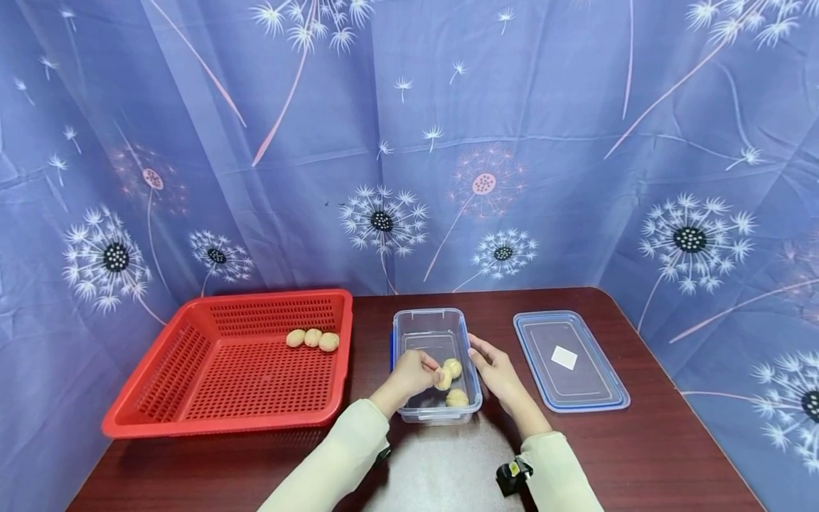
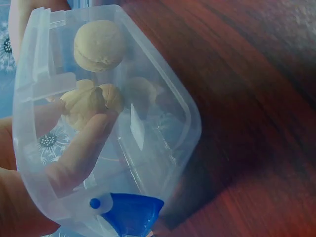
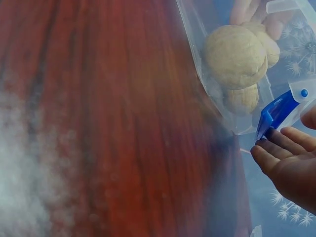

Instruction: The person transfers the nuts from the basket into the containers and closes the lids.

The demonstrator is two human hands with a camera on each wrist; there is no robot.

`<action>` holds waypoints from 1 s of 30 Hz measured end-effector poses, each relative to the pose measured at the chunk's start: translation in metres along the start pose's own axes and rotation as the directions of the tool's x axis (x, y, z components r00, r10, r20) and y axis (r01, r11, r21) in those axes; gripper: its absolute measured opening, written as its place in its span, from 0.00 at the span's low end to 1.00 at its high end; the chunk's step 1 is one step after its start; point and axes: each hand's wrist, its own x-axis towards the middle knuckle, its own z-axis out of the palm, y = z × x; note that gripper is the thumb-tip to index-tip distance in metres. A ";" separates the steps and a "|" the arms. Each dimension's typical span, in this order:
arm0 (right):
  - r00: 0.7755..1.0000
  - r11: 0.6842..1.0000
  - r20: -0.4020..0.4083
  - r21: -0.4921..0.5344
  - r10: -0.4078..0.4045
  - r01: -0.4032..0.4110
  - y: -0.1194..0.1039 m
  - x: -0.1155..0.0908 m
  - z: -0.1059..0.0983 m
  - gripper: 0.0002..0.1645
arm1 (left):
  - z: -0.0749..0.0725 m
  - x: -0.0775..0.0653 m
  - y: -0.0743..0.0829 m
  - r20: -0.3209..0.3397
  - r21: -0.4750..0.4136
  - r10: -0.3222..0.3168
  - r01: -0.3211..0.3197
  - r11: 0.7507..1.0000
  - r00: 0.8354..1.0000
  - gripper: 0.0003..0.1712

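Observation:
A clear plastic box [image 1: 422, 340] with blue side latches stands in the middle of the table. Inside it, my left hand [image 1: 412, 374] pinches a walnut [image 1: 443, 379] between thumb and fingertips, low over the bottom. Right beside that walnut lies a second walnut [image 1: 453, 367], and a third walnut [image 1: 457, 399] sits near the box's front end. My right hand [image 1: 502, 373] rests along the box's right side with fingers extended. In the right wrist view its fingertips are right at the blue latch [image 3: 279, 111].
To the left is a red perforated basket [image 1: 224, 427] with three walnuts [image 1: 313, 338] in its far right corner. The box's lid [image 1: 572, 377], bearing a white label, lies flat on the right. A blue dandelion-print curtain [image 1: 422, 107] hangs behind the table.

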 end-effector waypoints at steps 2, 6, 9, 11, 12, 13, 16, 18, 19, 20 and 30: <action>1.000 1.000 0.005 0.004 0.004 -0.005 0.000 0.000 0.000 0.25 | 0.001 -0.001 -0.001 -0.005 0.007 0.006 -0.006 1.000 1.000 0.06; 1.000 1.000 0.003 -0.002 0.005 -0.005 0.000 0.000 0.001 0.25 | 0.000 -0.001 -0.001 -0.012 0.004 0.029 -0.029 1.000 1.000 0.08; 1.000 1.000 -0.003 -0.017 0.007 -0.007 0.000 0.000 0.001 0.25 | -0.004 -0.001 0.000 -0.016 0.007 0.036 -0.036 0.999 0.999 0.08; 1.000 1.000 -0.005 -0.015 0.016 -0.016 0.000 0.000 0.001 0.25 | -0.007 0.000 0.002 -0.022 0.014 0.036 -0.036 0.999 0.999 0.08; 1.000 1.000 -0.007 -0.013 0.017 -0.017 -0.001 0.000 0.001 0.25 | -0.009 0.000 0.004 -0.027 0.021 0.037 -0.037 0.999 0.999 0.08; 1.000 1.000 -0.008 -0.013 0.018 -0.018 -0.001 0.000 0.001 0.25 | -0.010 0.000 0.005 -0.030 0.026 0.042 -0.042 0.999 0.999 0.09; 1.000 1.000 -0.008 -0.010 0.017 -0.017 -0.001 0.000 0.001 0.25 | -0.015 -0.001 0.011 -0.032 0.044 0.058 -0.056 0.997 0.998 0.08; 1.000 1.000 -0.009 -0.017 0.013 -0.013 -0.001 0.000 0.001 0.25 | -0.018 -0.003 0.015 -0.031 0.056 0.083 -0.081 0.995 0.996 0.08; 1.000 1.000 -0.009 -0.018 0.013 -0.013 -0.001 0.001 0.001 0.25 | -0.020 -0.004 0.018 -0.029 0.056 0.092 -0.091 0.994 0.995 0.08; 1.000 1.000 -0.008 -0.020 0.013 -0.014 -0.001 0.000 0.001 0.25 | -0.022 -0.004 0.021 -0.027 0.061 0.102 -0.100 0.993 0.994 0.09; 1.000 1.000 -0.014 -0.013 0.009 -0.009 0.001 0.000 0.001 0.25 | -0.038 -0.013 0.051 -0.019 0.041 0.152 -0.151 0.988 0.988 0.10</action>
